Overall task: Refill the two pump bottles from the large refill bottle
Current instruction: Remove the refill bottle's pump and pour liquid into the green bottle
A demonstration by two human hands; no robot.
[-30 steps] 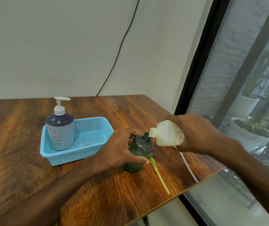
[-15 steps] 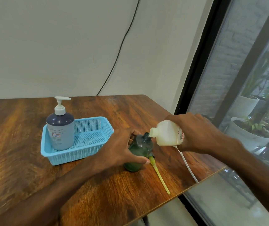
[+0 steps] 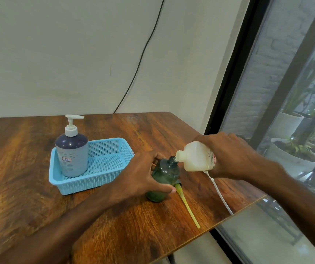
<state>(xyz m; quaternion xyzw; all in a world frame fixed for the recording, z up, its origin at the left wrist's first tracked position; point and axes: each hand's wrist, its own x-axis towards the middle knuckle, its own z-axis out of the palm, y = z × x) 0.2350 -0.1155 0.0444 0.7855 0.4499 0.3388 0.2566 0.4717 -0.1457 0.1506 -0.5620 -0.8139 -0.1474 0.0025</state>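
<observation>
A small green bottle (image 3: 164, 174) stands upright on the wooden table (image 3: 29, 197), without its pump, and my left hand (image 3: 143, 174) grips its side. My right hand (image 3: 231, 155) holds the white refill bottle (image 3: 194, 159) tipped on its side, its spout touching the green bottle's open neck. The green bottle's pump with a yellow tube (image 3: 188, 206) lies on the table right of it. A grey-blue pump bottle (image 3: 71, 153) with a white pump stands in the light blue basket (image 3: 112, 178).
A white tube (image 3: 221, 197) lies on the table below my right hand, reaching the table's right edge. A black cable (image 3: 143, 54) runs down the wall behind. A window with potted plants (image 3: 294, 155) outside is to the right.
</observation>
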